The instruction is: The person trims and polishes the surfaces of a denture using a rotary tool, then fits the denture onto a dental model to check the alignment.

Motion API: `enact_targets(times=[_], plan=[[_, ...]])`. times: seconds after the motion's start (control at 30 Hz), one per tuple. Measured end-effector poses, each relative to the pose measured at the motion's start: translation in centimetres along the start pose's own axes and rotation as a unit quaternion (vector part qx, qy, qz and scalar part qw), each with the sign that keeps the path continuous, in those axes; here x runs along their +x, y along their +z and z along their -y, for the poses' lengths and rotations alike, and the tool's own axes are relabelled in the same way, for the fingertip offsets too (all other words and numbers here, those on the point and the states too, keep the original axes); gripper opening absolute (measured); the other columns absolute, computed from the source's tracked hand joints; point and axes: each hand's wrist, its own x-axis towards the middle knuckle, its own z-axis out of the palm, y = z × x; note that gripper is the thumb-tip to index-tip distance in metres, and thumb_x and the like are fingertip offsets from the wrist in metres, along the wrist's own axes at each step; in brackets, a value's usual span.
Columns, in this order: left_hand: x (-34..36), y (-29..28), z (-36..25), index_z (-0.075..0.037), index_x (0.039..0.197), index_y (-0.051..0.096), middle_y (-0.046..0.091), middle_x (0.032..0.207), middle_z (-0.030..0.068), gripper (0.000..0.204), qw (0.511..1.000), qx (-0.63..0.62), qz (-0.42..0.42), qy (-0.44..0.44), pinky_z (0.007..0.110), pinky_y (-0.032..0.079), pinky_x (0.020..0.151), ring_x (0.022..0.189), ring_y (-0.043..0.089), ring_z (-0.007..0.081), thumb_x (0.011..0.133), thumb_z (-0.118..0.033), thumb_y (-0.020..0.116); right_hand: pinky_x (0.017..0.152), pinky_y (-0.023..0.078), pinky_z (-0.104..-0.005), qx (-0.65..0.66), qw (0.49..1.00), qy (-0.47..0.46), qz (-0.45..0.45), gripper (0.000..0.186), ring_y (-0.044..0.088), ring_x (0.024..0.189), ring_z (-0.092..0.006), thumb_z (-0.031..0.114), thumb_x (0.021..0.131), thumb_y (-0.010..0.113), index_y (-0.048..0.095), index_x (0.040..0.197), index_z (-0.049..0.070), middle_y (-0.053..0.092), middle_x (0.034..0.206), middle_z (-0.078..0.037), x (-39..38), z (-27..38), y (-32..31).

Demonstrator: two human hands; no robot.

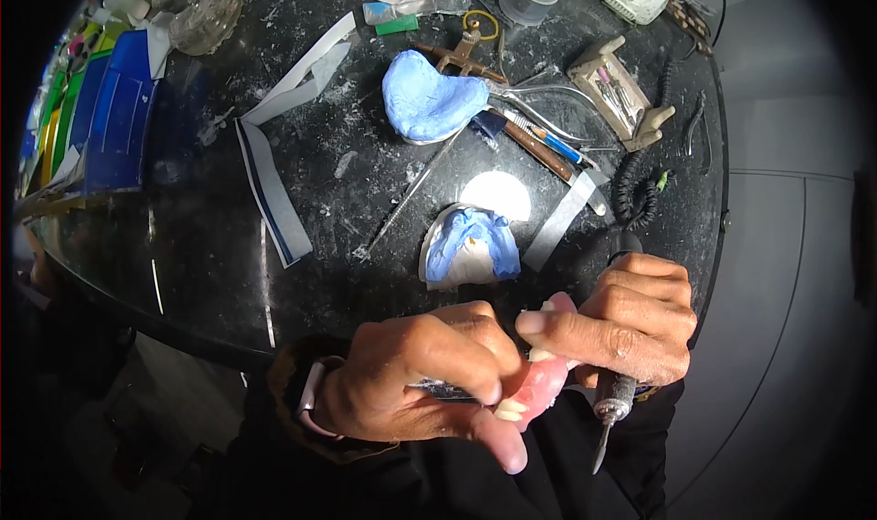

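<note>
While the left hand (420, 369) is clamped, thumb below and fingers above, on one end of a pink denture (544, 383) with cream teeth, the right hand (630, 323) is curled tightly around a rotary handpiece (614, 397) and lays its thumb across the denture's other end. The denture is between the two hands, above the person's dark clothing (539, 465) and just off the table edge. The handpiece stands at three o'clock from it, and its pointed bur (600, 451) aims at six o'clock, apart from the denture.

Outward on the black table (338, 291), taking the denture as centre and the far side as twelve, a plaster cast (470, 269) with a blue ridge lies near, at eleven. A short paper strip (559, 223) lies at twelve, and a coiled black cord (635, 196) at one. Farther off, a blue moulded piece (429, 100) sits between eleven and twelve, a bur holder (630, 122) at half past twelve, and a bent white strip (267, 186) at ten. A blue box (119, 113) stands well apart, also at ten.
</note>
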Motion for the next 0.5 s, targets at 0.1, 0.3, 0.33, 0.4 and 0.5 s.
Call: enact_targets(times=[0.1,0.3,0.33,0.4,0.5], plan=[[-0.1,0.1,-0.5,-0.003,0.09,0.056,0.062,0.074,0.0056,0.036,0.998,0.051,0.01,-0.019,0.027,0.047,0.058,0.062,0.058,0.0145,0.068,-0.018,0.08,0.04,0.021,-0.0209,0.027,0.999,-0.015,0.015,0.035,0.036,0.04,-0.0019,0.023,0.066,0.073,0.073,0.099,0.015,0.035,0.051,0.011,0.0,-0.2,-0.3],[0.6,-0.9,-0.7,-0.003,0.093,0.06,0.065,0.079,0.006,0.038,0.994,0.105,0.013,-0.022,0.031,0.052,0.065,0.075,0.066,0.0191,0.065,-0.011,0.084,0.041,0.021,-0.0208,0.003,0.999,-0.017,-0.038,0.034,0.035,0.04,-0.0014,0.021,0.066,0.074,0.073,0.1,0.016,0.033,0.05,0.011,-0.1,-0.1,-0.1],[0.6,-1.0,-0.8,-0.003,0.093,0.06,0.065,0.079,0.006,0.038,0.994,0.104,0.014,-0.019,0.031,0.052,0.065,0.075,0.066,0.0191,0.065,-0.011,0.084,0.041,0.021,-0.0204,0.012,0.999,-0.017,-0.034,0.036,0.035,0.04,-0.0016,0.02,0.065,0.075,0.073,0.101,0.015,0.035,0.05,0.011,-0.1,-0.2,-0.2],[0.3,-1.2,-1.1,-0.003,0.087,0.061,0.067,0.081,0.0064,0.032,0.978,0.207,0.005,0.026,0.034,0.055,0.07,0.081,0.067,0.0215,0.064,-0.006,0.085,0.041,0.021,-0.02,0.019,0.999,-0.017,-0.03,0.039,0.035,0.04,-0.0018,0.02,0.065,0.077,0.072,0.103,0.014,0.037,0.049,0.011,-0.3,-0.2,0.3],[0.5,-1.1,-2.0,-0.007,0.08,0.064,0.069,0.086,0.0058,0.025,0.966,0.25,-0.012,0.062,0.037,0.055,0.081,0.083,0.068,0.0212,0.065,-0.004,0.083,0.041,0.023,-0.0202,0.056,0.981,0.063,-0.172,0.043,0.041,0.04,-0.0023,0.027,0.06,0.084,0.07,0.097,0.009,0.048,0.048,0.009,-0.4,1.6,0.8]])
